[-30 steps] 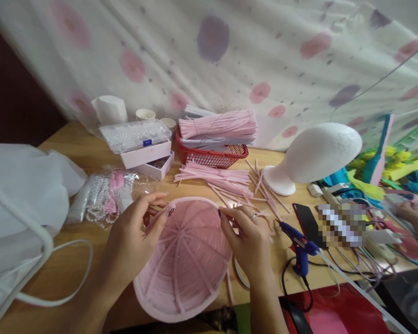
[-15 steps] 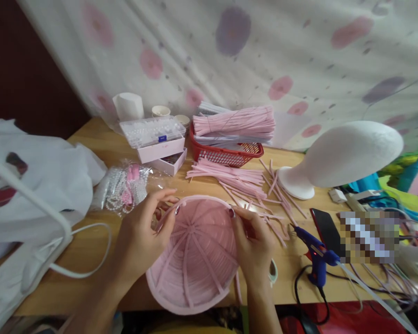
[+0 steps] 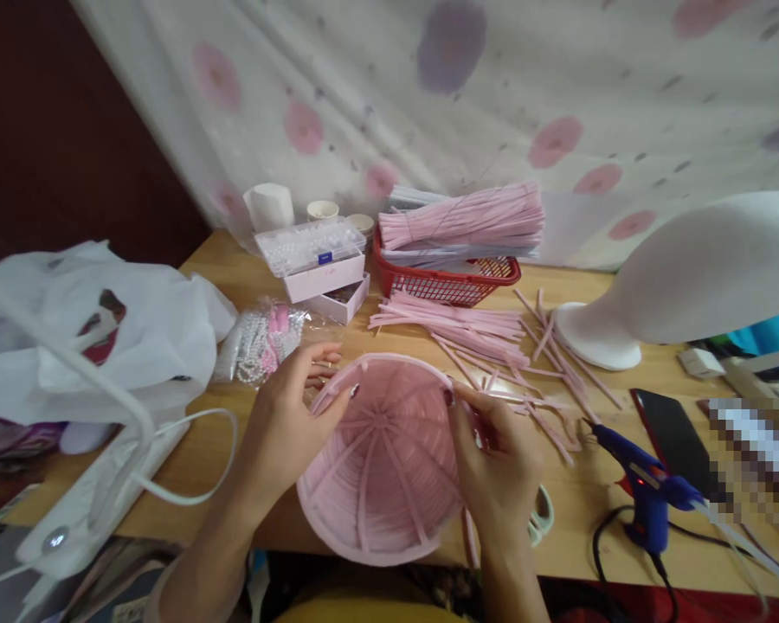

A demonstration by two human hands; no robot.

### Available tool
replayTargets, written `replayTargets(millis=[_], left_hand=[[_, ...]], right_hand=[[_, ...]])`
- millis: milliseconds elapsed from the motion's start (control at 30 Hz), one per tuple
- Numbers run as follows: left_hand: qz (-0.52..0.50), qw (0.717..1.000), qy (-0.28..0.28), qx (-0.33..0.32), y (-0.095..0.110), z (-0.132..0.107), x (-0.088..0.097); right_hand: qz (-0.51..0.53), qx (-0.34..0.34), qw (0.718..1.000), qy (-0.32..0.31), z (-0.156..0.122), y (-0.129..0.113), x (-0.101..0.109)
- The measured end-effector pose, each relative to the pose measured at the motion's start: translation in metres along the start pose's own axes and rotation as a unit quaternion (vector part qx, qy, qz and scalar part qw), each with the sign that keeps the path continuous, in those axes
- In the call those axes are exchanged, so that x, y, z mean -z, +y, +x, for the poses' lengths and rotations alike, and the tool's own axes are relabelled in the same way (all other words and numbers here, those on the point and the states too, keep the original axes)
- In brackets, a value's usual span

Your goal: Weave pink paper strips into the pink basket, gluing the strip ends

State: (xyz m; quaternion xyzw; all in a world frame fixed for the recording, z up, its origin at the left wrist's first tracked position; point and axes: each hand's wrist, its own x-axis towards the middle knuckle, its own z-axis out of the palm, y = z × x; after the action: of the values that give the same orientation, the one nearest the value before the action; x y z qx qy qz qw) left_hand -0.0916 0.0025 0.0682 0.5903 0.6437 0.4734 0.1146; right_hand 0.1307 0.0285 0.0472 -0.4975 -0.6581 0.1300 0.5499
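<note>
A pink bowl-shaped woven piece (image 3: 380,467) made of pink strips rests at the near table edge, its hollow side toward me. My left hand (image 3: 292,415) grips its left rim, thumb inside and fingers behind. On the right rim, my right hand (image 3: 499,454) pinches the edge with thumb and fingers. Loose pink strips (image 3: 467,329) lie just beyond the piece on the wooden table (image 3: 247,268).
A red basket (image 3: 445,281) holds bundled pink strips. White bead boxes (image 3: 318,264) and a bag of beads (image 3: 263,342) sit to the left, white plastic bags (image 3: 91,329) farther left. A white foam head (image 3: 701,268), blue glue gun (image 3: 649,493) and dark phone (image 3: 672,433) lie right.
The view has swung left, so everything sits farther right in frame. Both hands keep hold of the pink piece, which has tipped a little more upright.
</note>
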Motion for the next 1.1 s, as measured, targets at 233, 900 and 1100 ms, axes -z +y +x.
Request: replayTargets(millis=[233, 900, 1100], left_hand=[[-0.036, 0.997, 0.043, 0.061, -0.002, -0.011, -0.003], [-0.074, 0.994, 0.069, 0.03, -0.003, -0.015, -0.01], [-0.074, 0.995, 0.062, 0.03, -0.002, -0.014, -0.009]], right_hand=[[0.018, -0.066, 0.998, -0.015, -0.008, 0.002, 0.002], [0.037, -0.053, 0.998, 0.006, -0.01, -0.008, 0.0], [0.035, -0.054, 0.998, 0.007, -0.012, -0.008, 0.0]])
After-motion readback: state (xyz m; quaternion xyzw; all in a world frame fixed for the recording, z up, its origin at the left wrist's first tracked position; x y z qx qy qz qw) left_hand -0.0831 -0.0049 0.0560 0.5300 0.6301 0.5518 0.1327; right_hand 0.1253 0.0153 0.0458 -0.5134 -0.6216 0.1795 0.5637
